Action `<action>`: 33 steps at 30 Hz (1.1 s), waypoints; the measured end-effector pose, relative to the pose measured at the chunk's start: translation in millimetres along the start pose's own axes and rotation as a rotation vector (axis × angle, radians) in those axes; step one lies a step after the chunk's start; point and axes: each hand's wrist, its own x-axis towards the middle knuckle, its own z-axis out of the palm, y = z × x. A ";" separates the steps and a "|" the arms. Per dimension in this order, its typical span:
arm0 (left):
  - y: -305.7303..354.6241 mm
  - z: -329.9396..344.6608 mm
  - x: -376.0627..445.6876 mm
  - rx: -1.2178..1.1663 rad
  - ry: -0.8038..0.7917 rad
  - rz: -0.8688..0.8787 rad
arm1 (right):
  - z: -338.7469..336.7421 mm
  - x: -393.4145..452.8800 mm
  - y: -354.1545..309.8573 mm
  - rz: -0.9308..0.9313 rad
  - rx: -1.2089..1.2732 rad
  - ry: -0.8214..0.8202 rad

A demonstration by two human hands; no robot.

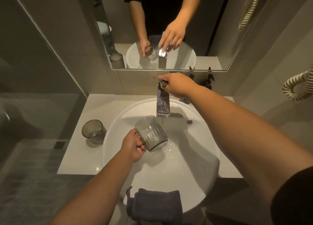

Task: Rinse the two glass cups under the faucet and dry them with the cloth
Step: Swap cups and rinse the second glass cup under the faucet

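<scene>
Left hand (133, 146) grip clamped on tilted glass cup (151, 133) over the sink (208, 157), right hand (177, 85) grip clasped the faucet (163, 104) lever, second cup (93, 131) stood on the bench (76, 157), cloth (155, 204) draped over sink's near rim.

- A bathroom: a white round sink (194, 182) set in a pale bench (94, 109), a chrome faucet (163, 104).
- A wall mirror (76, 21) above; a glass partition (33, 106) at the bench's left edge.
</scene>
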 end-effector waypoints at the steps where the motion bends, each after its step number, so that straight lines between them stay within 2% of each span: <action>1: 0.6 1.0 -1.0 0.006 -0.003 0.006 | 0.2 -0.5 0.5 0.004 0.000 -0.001; 4: 0.6 6.5 -3.5 0.009 0.003 0.020 | 1.1 0.8 1.6 0.007 0.015 -0.003; 7: -1.4 11.3 -4.1 0.011 -0.004 0.017 | 4.9 -2.4 9.2 -0.012 0.141 -0.003; 8: -2.4 12.0 -3.6 0.014 -0.013 0.011 | 9.6 -9.8 12.5 0.009 0.225 0.048; 10: -3.7 12.8 -2.4 0.017 -0.035 -0.002 | 30.1 -35.4 18.0 0.120 0.492 0.282; 12: -3.5 12.4 -0.8 0.020 -0.058 -0.011 | 68.5 -66.4 24.3 0.361 0.806 0.483; 13: -3.4 12.1 0.7 0.025 -0.070 -0.015 | 89.0 -81.1 23.0 0.511 0.939 0.443; 15: -5.1 12.2 6.1 0.039 -0.090 -0.015 | 125.8 -102.6 12.2 0.706 1.174 0.117; 16: -6.5 13.6 7.9 0.049 -0.089 -0.011 | 138.2 -108.2 4.7 0.726 1.267 -0.037; 18: -8.0 17.7 9.5 0.096 -0.038 0.015 | 147.6 -110.7 -8.5 0.699 1.398 -0.165; 21: -8.4 21.8 10.2 0.266 0.113 0.134 | 146.1 -108.6 -16.6 0.639 1.431 -0.092; 25: -7.4 26.3 2.2 0.296 0.114 0.343 | 142.3 -106.8 -13.9 0.577 1.402 0.016; 28: -8.3 24.3 -11.3 0.273 0.000 0.354 | 146.6 -110.3 -8.7 0.536 1.337 0.086; 33: -17.2 32.0 -21.1 0.370 -0.172 0.343 | 161.1 -121.1 -13.0 0.430 1.183 0.179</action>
